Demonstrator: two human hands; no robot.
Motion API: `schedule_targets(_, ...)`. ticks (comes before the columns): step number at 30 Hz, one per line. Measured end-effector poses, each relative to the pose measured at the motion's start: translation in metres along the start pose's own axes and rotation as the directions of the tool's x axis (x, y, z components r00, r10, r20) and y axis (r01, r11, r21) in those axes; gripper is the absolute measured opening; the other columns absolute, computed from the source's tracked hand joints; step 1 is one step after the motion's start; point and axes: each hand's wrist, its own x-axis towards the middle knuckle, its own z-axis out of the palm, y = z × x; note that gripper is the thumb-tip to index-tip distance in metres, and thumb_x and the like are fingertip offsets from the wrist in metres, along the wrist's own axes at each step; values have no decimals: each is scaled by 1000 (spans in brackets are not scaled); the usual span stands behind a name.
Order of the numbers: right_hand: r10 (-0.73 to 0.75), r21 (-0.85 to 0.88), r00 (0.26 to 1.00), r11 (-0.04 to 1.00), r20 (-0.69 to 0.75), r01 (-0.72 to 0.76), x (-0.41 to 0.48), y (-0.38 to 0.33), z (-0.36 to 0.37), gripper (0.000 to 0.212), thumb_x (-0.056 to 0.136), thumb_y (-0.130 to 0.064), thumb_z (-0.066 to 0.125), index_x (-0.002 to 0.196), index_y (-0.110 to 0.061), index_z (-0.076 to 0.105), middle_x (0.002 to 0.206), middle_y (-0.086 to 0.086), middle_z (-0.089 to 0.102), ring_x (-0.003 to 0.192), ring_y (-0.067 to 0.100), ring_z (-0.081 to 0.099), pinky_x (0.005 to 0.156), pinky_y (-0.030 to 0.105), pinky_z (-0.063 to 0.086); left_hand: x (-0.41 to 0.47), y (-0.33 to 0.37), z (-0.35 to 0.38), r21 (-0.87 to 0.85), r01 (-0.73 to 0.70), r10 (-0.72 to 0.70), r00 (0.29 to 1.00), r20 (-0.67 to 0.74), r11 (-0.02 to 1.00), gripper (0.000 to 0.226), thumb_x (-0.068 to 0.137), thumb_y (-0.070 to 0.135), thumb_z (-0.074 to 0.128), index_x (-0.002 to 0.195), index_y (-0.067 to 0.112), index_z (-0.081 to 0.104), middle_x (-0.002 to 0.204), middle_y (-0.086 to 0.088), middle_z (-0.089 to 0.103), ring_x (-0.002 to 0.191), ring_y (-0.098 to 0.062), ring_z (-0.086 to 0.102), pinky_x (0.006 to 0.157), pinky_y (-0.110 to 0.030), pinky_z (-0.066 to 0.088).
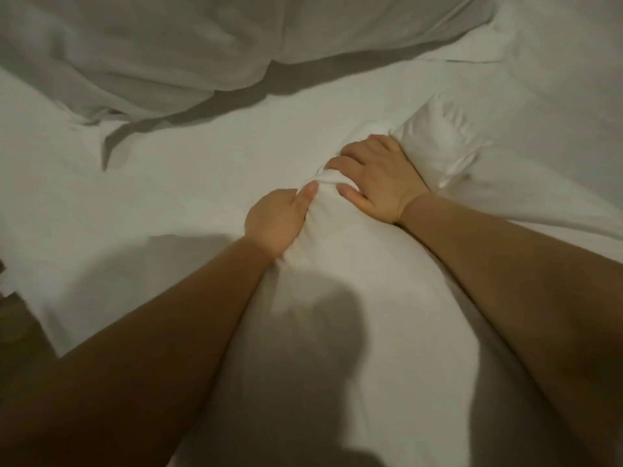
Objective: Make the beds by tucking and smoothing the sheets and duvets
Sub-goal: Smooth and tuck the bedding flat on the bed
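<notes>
Duvet [337, 281], white and bunched, in tight grip of left hand [274, 224] and right hand [377, 183].

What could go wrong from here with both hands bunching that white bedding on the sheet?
1. The left hand and right hand both take their grip on the bunched bedding at one small spot; pulling from there may crease it rather than smooth it.
2. Dragging it could wrinkle the flat sheet beneath.
3. The rumpled duvet lies just beyond and might get caught.
</notes>
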Motion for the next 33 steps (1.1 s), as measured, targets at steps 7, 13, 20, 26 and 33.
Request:
schedule_targets(7,84,6,970,996,-227,-85,-59,-43,-48,51,93,-41,32,124,-12,60,113,12,61,102,28,49,99,41,24,-65,24,-15,-391,21,19,995,97,920,39,96,50,38,75,24,58,87,1,61,92,-22,56,91,-34,43)
schedule_targets(13,322,-75,946,945,37,-318,-52,-54,-55,63,92,-48,17,139,-19,48,136,12,52,127,30,45,110,46,18,-59,18,-10,91,-180,191,972,-139,979,56,99,49,22,104,12,62,105,-12,64,98,-32,57,84,-39,43)
schedule_targets(20,672,133,716,740,-190,-659,-119,-127,-106,53,86,-32,35,131,-15,57,131,15,57,116,33,56,97,40,38,-111,34,-24,322,-344,433,861,-267,882,48,101,35,27,144,14,33,143,-10,42,131,-27,38,110,-46,22)
schedule_targets(26,900,323,386,433,-200,-842,-201,-240,-164,53,100,-33,34,151,-31,20,157,-2,23,145,18,17,117,40,1,-233,56,-44,440,-639,709,706,10,631,55,101,38,21,150,17,15,157,-2,19,144,-16,14,115,-40,5)
schedule_targets(33,1000,482,-13,-23,23,-876,-308,-392,-136,54,102,-42,26,152,-31,10,160,-6,12,147,16,8,117,41,-1,-368,43,-9,528,-840,778,411,475,121,56,99,48,17,150,27,12,158,-3,10,145,-22,10,115,-46,10)
